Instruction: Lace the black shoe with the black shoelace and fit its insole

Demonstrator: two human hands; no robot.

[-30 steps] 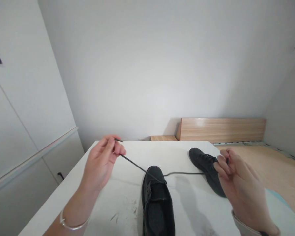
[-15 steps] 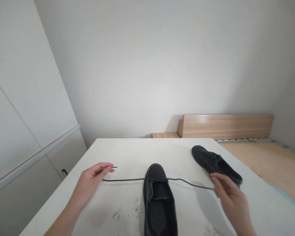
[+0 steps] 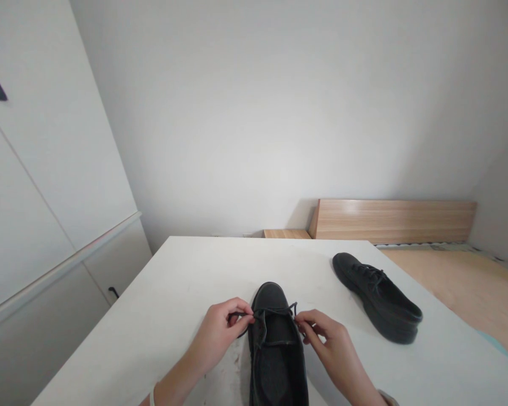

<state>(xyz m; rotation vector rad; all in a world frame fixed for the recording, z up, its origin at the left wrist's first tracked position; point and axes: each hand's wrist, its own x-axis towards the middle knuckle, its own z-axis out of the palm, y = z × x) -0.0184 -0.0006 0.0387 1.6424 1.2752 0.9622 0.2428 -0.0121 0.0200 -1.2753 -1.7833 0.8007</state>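
Note:
A black shoe (image 3: 269,294) lies in front of me with its toe pointing away and its opening toward me. A black shoelace (image 3: 275,310) crosses its front part, below the toe cap. On the shoe's left side, my left hand (image 3: 220,330) pinches the lace close to the eyelet edge. My right hand (image 3: 324,338) is at the right edge of the shoe, thumb and fingers closed on the lace there; a small loop of it sticks up beside the fingertips. The lace's ends are mostly hidden by my hands.
A second black shoe (image 3: 376,299), with its lace tied, stands at the right on the white table (image 3: 203,265). Beyond are a wooden headboard (image 3: 393,220) and a bare bed base (image 3: 457,276). White cabinets (image 3: 59,169) stand at the left.
Both hands have moved inward from wide apart to the sides of the shoe. The lace, earlier stretched out to both sides, is now gripped close to the shoe.

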